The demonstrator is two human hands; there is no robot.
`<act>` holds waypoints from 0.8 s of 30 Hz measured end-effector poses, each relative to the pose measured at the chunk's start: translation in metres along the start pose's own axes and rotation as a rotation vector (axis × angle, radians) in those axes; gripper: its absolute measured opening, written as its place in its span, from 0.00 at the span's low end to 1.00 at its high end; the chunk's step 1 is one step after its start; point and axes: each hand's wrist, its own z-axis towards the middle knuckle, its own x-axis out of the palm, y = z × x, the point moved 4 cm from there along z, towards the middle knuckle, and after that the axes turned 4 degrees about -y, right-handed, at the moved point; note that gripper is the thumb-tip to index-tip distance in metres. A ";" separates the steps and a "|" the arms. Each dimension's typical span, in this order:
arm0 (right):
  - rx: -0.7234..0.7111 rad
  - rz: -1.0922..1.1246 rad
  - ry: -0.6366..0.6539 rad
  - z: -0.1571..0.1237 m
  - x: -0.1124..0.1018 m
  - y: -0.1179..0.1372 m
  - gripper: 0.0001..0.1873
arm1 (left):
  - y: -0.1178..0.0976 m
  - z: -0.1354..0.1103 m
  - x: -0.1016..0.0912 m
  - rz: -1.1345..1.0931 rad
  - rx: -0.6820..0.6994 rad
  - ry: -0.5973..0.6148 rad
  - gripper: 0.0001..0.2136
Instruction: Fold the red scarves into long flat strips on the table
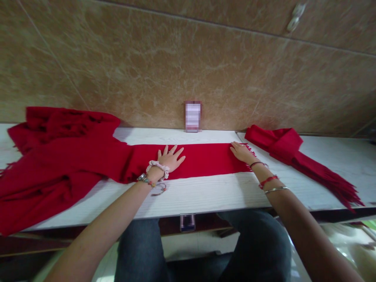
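Note:
A red scarf (207, 161) lies stretched flat across the white table, its short fringe at the right end. My left hand (170, 159) rests on its middle stretch, palm down and fingers spread. Close to the fringed end, my right hand (242, 152) lies on the cloth with its fingers extended toward the far edge. On the left, the flat strip runs up to a large rumpled heap of red cloth (67, 156); I cannot tell where one piece ends and another begins there.
Another red scarf (283, 147), loosely folded with a long fringe, lies to the right. A blurred upright phone-like object (192, 116) stands against the brown marbled wall (141, 66). The white table (202, 196) has its front edge just before my knees.

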 end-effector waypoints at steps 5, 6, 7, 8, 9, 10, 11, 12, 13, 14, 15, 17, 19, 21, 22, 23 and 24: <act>0.122 -0.037 -0.012 -0.010 -0.007 -0.037 0.20 | -0.001 -0.001 -0.001 -0.005 -0.006 0.010 0.27; 0.132 -0.042 -0.023 -0.011 -0.009 -0.041 0.20 | -0.001 -0.001 -0.002 -0.007 -0.006 0.013 0.27; 0.132 -0.044 -0.034 -0.012 -0.010 -0.044 0.20 | -0.001 -0.001 -0.002 -0.008 -0.006 0.014 0.27; 0.122 -0.043 -0.045 -0.013 -0.012 -0.044 0.20 | -0.002 -0.001 -0.002 -0.009 -0.007 0.015 0.27; 0.103 -0.039 -0.054 -0.013 -0.013 -0.042 0.21 | -0.002 -0.001 -0.002 -0.009 -0.009 0.015 0.27; 0.076 -0.033 -0.059 -0.012 -0.013 -0.038 0.21 | -0.002 -0.001 -0.002 -0.008 -0.011 0.016 0.27; 0.045 -0.025 -0.062 -0.011 -0.013 -0.033 0.21 | -0.002 -0.001 -0.002 -0.008 -0.014 0.016 0.27; 0.012 -0.017 -0.063 -0.010 -0.013 -0.027 0.21 | -0.002 -0.001 -0.002 -0.006 -0.017 0.016 0.27; -0.019 -0.009 -0.062 -0.009 -0.012 -0.020 0.22 | -0.001 -0.001 -0.002 -0.004 -0.018 0.014 0.27; -0.045 -0.002 -0.061 -0.007 -0.012 -0.014 0.22 | -0.001 0.000 -0.002 -0.002 -0.017 0.012 0.27; -0.064 0.004 -0.059 -0.005 -0.011 -0.009 0.21 | -0.001 0.000 -0.001 0.000 -0.014 0.011 0.27; -0.079 0.011 -0.055 -0.002 -0.009 -0.003 0.21 | -0.001 0.000 -0.001 0.004 -0.006 0.006 0.27; -0.064 0.011 -0.051 0.001 -0.008 -0.004 0.19 | 0.000 0.000 -0.001 0.009 -0.003 0.003 0.27; -0.031 0.003 -0.047 0.001 -0.008 -0.011 0.18 | 0.000 0.000 -0.001 0.015 -0.003 -0.001 0.27; -0.013 -0.005 -0.045 0.001 -0.008 -0.016 0.17 | 0.000 0.000 -0.001 0.018 -0.003 -0.002 0.27; 0.005 -0.014 -0.044 0.001 -0.009 -0.021 0.17 | -0.001 0.000 -0.001 0.020 -0.003 -0.003 0.27; 0.019 -0.023 -0.046 0.000 -0.010 -0.026 0.16 | -0.001 0.000 -0.001 0.021 -0.003 -0.003 0.27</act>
